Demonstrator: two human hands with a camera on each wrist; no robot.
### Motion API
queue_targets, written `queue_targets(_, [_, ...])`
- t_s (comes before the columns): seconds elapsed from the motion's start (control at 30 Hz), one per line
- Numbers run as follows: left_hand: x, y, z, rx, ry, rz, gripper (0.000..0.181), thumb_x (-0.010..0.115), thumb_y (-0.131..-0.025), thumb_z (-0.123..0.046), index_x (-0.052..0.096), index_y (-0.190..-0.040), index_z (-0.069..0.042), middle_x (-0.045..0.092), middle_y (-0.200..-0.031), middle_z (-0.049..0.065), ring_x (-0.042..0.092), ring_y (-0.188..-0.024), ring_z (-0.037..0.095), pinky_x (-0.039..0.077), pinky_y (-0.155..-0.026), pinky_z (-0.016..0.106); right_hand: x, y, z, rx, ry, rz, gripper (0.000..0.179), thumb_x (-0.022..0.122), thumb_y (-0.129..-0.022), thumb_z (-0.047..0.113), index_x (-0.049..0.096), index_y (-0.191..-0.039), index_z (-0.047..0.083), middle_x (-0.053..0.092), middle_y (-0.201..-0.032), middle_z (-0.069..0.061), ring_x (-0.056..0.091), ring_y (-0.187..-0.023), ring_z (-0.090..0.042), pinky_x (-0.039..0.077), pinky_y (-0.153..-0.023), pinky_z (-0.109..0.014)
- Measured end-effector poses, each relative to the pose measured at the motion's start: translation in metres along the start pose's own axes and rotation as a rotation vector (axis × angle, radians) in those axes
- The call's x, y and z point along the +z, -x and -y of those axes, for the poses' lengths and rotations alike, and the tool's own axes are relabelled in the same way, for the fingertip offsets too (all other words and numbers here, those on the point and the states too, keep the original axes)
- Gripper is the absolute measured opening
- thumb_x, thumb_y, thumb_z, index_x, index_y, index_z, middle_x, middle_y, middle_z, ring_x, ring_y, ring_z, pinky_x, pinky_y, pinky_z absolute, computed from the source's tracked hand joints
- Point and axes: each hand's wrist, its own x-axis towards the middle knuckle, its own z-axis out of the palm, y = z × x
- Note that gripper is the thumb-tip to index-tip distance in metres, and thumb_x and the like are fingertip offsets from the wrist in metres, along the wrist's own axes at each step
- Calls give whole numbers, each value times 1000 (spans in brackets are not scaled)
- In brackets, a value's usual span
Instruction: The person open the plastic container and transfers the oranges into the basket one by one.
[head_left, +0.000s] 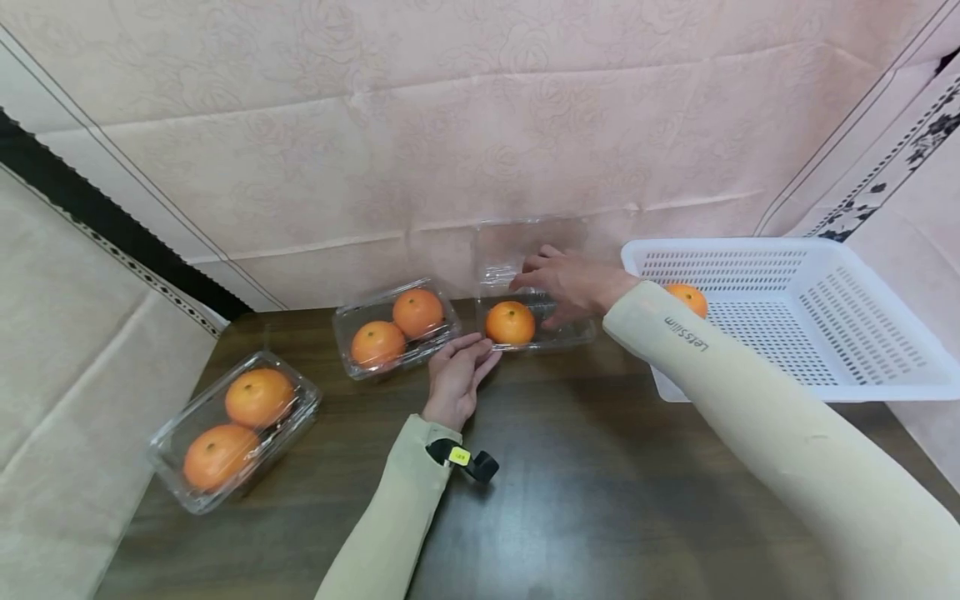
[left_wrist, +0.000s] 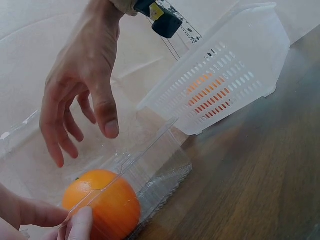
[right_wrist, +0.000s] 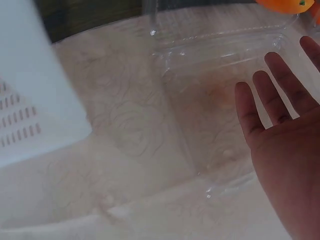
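A clear plastic clamshell box (head_left: 570, 337) stands with its lid (head_left: 498, 246) raised against the cloth behind, and one orange (head_left: 511, 323) lies in its left part. My left hand (head_left: 453, 385) pinches the front rim between thumb and finger, plainly seen in the left wrist view, beside the orange (left_wrist: 107, 202). Above the box's right part hovers my right hand (head_left: 567, 282), holding nothing. Its fingers (right_wrist: 274, 102) are spread and slightly bent in the right wrist view, near the transparent lid (right_wrist: 220, 130). Whether they touch the lid is unclear.
Two lidded clear boxes, each with two oranges, sit to the left: one close to my left hand (head_left: 352, 367), one nearer the front (head_left: 197, 500). At right stands a white perforated basket (head_left: 862, 392) with an orange (head_left: 687, 298) inside. Patterned cloth (head_left: 450, 150) rises behind the wooden table (head_left: 570, 492).
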Motion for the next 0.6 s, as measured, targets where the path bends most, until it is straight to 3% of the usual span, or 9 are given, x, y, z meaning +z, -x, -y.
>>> queue_targets(0.6, [0,1,0,-13,-18,14,30,66,-97,-3,61,-126,-2,60,-121,15,65,-106,23,61,-101,37,14,-16,14,-47,9,-1,65,89,-76,31,62,-135,27,60,-133,-6,51,-126,-29,48,-116,-48])
